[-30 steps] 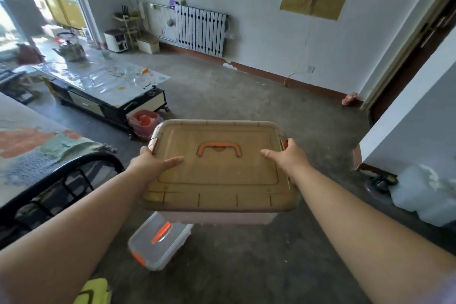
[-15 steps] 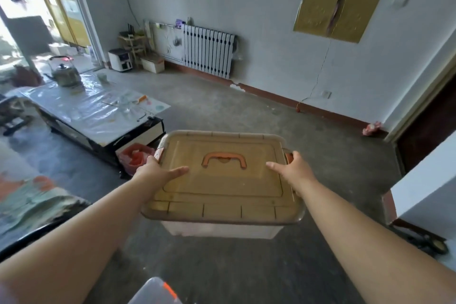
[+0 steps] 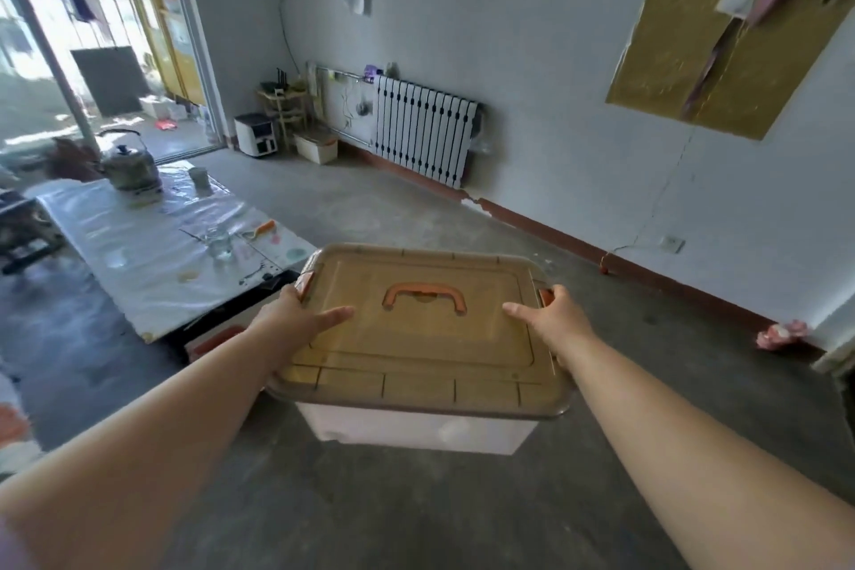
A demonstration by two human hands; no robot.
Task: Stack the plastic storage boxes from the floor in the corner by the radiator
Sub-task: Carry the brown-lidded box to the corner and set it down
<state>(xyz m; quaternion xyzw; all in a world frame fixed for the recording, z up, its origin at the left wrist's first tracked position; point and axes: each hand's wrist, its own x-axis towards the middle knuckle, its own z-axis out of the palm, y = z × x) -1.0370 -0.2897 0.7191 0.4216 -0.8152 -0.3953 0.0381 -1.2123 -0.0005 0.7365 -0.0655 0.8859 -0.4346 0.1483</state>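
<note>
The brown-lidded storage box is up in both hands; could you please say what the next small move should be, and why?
Probably carry the storage box forward and left toward the radiator. The left hand and right hand grip its sides, it is off the floor, and the radiator corner lies far ahead.

Your arms stretch forward; your left hand (image 3: 292,318) and right hand (image 3: 559,318) grip the storage box (image 3: 416,354), thumbs on top.

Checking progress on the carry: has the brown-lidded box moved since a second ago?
Yes. The box has gone forward toward the radiator, which looks nearer now; the small clear box under it earlier is out of view.
</note>
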